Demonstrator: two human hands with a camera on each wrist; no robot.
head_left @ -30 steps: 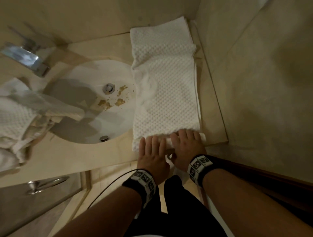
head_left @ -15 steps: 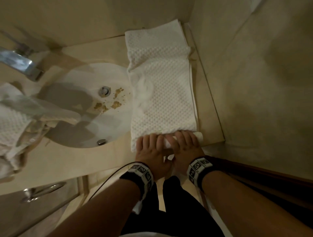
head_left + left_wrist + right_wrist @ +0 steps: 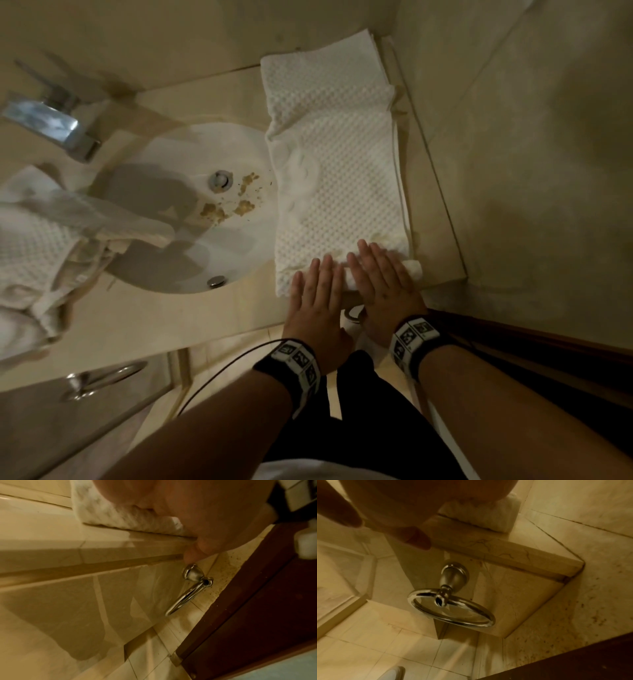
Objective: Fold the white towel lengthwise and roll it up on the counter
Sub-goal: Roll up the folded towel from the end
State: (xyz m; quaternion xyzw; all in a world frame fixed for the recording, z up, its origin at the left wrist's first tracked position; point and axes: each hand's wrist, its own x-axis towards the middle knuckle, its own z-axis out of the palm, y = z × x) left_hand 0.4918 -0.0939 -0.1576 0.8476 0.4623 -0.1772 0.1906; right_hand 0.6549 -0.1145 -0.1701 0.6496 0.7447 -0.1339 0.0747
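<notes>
Our left hand (image 3: 317,294) and right hand (image 3: 383,277) press flat, fingers straight, side by side on the white towel (image 3: 335,171)'s small started roll at the tabletop (image 3: 191,315) edge. It looks soft, light and springy, so we judge we should keep both palms spread across the roll's width.

Two hands, the left hand (image 3: 317,298) and right hand (image 3: 383,284), lie flat on one white towel (image 3: 335,171). Left of them: one sink (image 3: 178,274), one faucet (image 3: 48,120), one crumpled towel (image 3: 30,260). Below them: two towel rings (image 3: 452,609) (image 3: 99,380).

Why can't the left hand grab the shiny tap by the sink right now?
Probably it could. The left hand lies flat on the white towel, and nothing stands between it and the tap across the sink.
</notes>
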